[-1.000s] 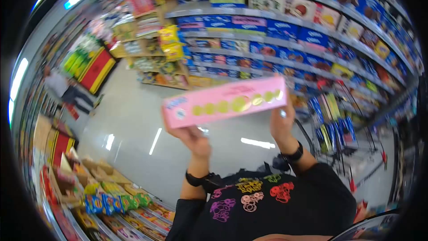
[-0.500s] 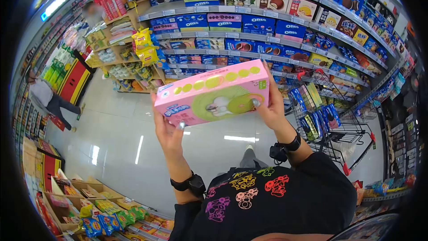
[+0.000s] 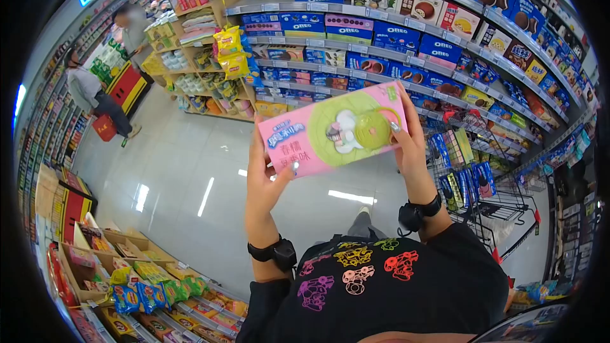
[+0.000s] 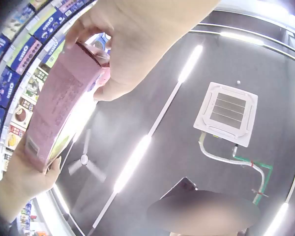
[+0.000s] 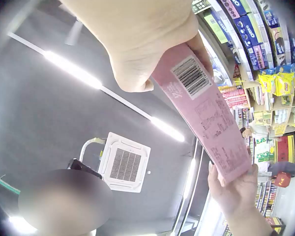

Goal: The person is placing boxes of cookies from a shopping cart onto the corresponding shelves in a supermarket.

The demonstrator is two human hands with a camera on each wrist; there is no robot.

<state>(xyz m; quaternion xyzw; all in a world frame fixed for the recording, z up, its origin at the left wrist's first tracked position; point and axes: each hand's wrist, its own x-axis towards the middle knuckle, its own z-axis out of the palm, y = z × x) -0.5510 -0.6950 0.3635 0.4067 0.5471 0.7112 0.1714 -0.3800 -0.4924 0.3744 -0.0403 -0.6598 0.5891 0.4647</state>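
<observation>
A pink box of Oreo cookies [image 3: 295,130] with a round green picture is held up before the chest, its broad face toward the head camera. My left hand [image 3: 264,181] grips its left end, thumb on the front face and fingers behind. At the other end, my right hand [image 3: 408,136] holds the box with the thumb over the green picture. The left wrist view shows a narrow printed side of the box [image 4: 59,98] between both hands. In the right wrist view a barcode is visible on that pink side [image 5: 204,108].
Shelves of blue Oreo boxes [image 3: 397,37] curve across the front. A wire shopping cart [image 3: 502,206] with several packages stands at the right. Snack bags [image 3: 143,295] fill a display at lower left. Two people [image 3: 95,92] stand in the left aisle.
The box has tilted so its broad front face shows instead of its narrow side. Both hands stay at its ends, and both thumbs now lie on the front.
</observation>
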